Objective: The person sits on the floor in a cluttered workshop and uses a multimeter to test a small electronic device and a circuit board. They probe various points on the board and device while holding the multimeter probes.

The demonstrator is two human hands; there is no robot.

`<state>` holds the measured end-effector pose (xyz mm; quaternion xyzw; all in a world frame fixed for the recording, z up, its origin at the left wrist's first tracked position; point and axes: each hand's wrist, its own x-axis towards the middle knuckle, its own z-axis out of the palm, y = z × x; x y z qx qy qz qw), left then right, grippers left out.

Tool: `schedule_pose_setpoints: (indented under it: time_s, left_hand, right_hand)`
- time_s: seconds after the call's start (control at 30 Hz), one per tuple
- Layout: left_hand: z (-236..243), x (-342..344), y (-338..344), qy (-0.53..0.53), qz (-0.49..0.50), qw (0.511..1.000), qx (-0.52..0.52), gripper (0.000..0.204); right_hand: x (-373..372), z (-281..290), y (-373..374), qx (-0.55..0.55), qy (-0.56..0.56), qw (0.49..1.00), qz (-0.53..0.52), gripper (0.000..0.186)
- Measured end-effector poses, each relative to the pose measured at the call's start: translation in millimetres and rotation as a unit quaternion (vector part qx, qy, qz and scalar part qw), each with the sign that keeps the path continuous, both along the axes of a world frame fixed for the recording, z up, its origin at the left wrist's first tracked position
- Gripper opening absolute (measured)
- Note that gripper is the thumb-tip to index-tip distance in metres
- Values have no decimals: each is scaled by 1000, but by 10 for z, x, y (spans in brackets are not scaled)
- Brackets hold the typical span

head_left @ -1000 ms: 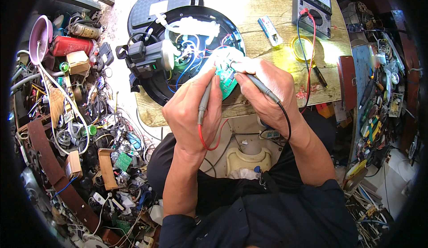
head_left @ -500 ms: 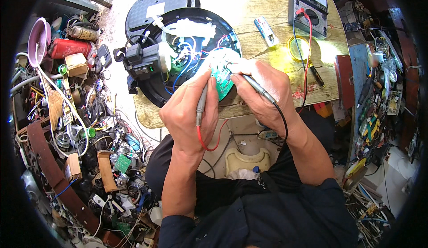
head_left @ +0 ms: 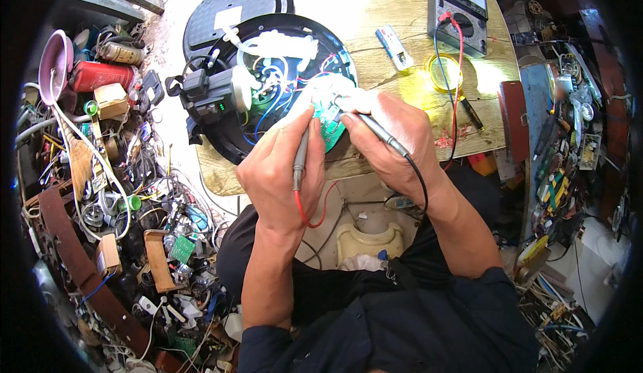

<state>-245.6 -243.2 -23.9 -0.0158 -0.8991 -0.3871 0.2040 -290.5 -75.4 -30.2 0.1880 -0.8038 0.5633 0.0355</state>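
Note:
Between my hands is a green circuit board (head_left: 332, 129), partly washed out by bright light and partly covered by my fingers. My left hand (head_left: 278, 168) is closed on a grey test probe (head_left: 301, 155) with a red lead. Another grey test probe (head_left: 382, 132), on a black lead, is pinched in my right hand (head_left: 398, 132). Both probes point at the board; whether their tips touch it is hidden by glare and fingers. Behind the board, a round black housing (head_left: 321, 28) holds wires and a white plastic part (head_left: 284, 43). A black lamp (head_left: 218, 95) shines beside it.
An analog multimeter (head_left: 459, 14) stands at the table's back right. Nearer are a small box-shaped battery (head_left: 395, 48) and a yellow-rimmed magnifying glass (head_left: 445, 73). A round black cover (head_left: 234, 4) lies behind the housing. Piled parts and cables (head_left: 181, 252) crowd the left floor; tools (head_left: 556, 192) lie right.
The whole view has shifted slightly, so the table and its things sit a little further left. Both hands keep their probes at the board with almost no other movement.

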Motion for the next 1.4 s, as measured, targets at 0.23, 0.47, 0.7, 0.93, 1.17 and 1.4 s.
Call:
schedule_pose_setpoints:
  time_s: [0.23,0.47,0.7,0.93,1.17,1.4]
  left_hand:
    - [28,18,47,-12,7,1000,-7,16]
    - [-58,-14,8,42,0,999,11,21]
    - [76,27,-12,18,-23,999,21,20]
    - [71,9,-15,101,-24,994,-29,24]
    - [129,31,17,99,-22,994,-29,21]
    - [129,72,13,107,-24,994,-22,19]
  right_hand:
    - [14,-13,29,3,-23,1000,-1,12]
    - [6,10,11,8,35,999,-2,10]
    - [49,19,-38,-27,87,996,-7,14]
    - [22,92,-2,-13,117,993,14,17]
    - [15,99,17,-41,134,990,12,16]
    - [-5,78,21,-44,173,984,9,18]
